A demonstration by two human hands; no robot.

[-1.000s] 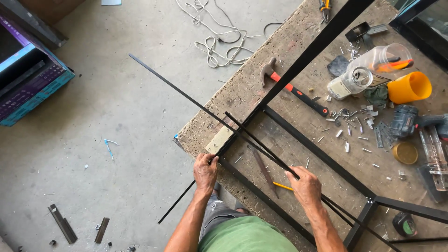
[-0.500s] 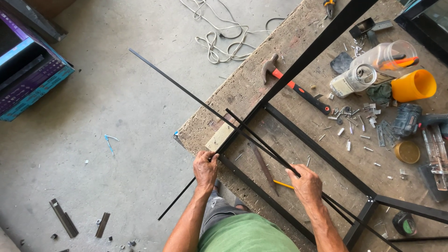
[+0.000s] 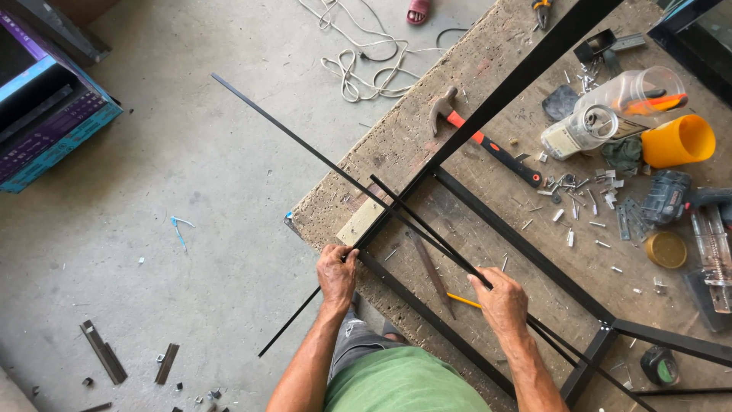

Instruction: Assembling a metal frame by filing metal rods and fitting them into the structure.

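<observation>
Hands are seen at the near corner of a worn wooden counter point(image 3: 427, 114), where thin black metal strips point(image 3: 427, 233) are laid across a black steel frame point(image 3: 526, 248). The left hand point(image 3: 337, 276) is closed over the frame's corner at the counter's near edge, its grip wrapped around the bar there; the right hand point(image 3: 503, 301) is pressed down on the strips further along the near edge, fingers closed narrowly over them. The longest strip is run diagonally, its long axis pointing from the right hand out past the counter's left corner and over the concrete floor point(image 3: 191, 191), so much of it is left unsupported. The strips are judged light, stiff along their length yet springy and whippy at the free end, with thin edges that may bite; a hold near the middle, close to the frame, would likely be steadiest. A red-handled hammer point(image 3: 484, 141), scattered screws point(image 3: 587, 198), a yellow cup point(image 3: 679, 141) and a cordless drill point(image 3: 671, 198) are spread toward the counter's far and right edges.
</observation>
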